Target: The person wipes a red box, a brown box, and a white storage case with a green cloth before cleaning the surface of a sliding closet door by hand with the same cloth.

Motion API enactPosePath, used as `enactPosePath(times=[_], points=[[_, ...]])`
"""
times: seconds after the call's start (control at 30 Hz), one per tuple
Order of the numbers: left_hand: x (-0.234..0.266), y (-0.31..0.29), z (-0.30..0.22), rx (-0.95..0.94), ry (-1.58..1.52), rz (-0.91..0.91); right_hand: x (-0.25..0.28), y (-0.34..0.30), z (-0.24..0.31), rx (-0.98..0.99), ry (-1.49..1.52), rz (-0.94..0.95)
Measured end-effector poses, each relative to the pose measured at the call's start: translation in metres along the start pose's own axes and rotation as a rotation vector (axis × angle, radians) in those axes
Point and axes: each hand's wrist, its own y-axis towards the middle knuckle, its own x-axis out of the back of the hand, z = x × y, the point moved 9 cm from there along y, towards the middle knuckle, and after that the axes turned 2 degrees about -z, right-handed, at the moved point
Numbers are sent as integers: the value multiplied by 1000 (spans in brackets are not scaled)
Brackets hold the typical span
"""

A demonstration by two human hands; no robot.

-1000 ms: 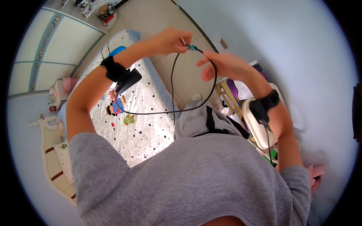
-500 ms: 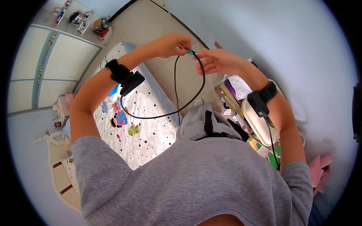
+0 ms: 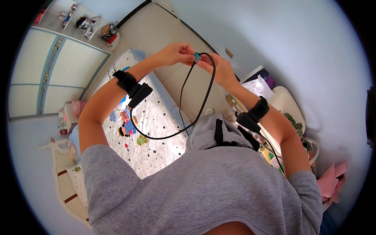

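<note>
My left hand is closed, its fingertips pinching a small teal piece, perhaps a clip or tie, too small to make out surely. This piece sits against a black cable, at the top of its loop. From the other side, my right hand has its thumb and fingertips closed on the same teal piece; some of its fingers are hidden behind the cable. The cable hangs below my hands and curves left to a black device strapped to my left forearm. A second black device is strapped to my right forearm.
A bed with a dotted, cartoon-printed sheet lies below my left arm. Under my right arm are a cream chair and a cluttered stand. A grey bag is close to my body, and a blue wall rises on the right.
My right hand has come in from beside the cable, and its spread fingers have closed on the teal piece. The cable loop hangs slightly lower, and my right forearm has shifted left.
</note>
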Motion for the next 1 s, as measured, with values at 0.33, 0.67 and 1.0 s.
enactPosePath(times=[0.33, 0.67, 1.0], points=[[87, 34, -98, -127, 546, -189, -61, -30, 83, 668, -281, 306], [34, 102, -99, -164, 483, -46, -93, -82, 205, 964, 82, 489], [34, 98, -105, -180, 467, -129, -113, -72, 197, 659, 172, 708]])
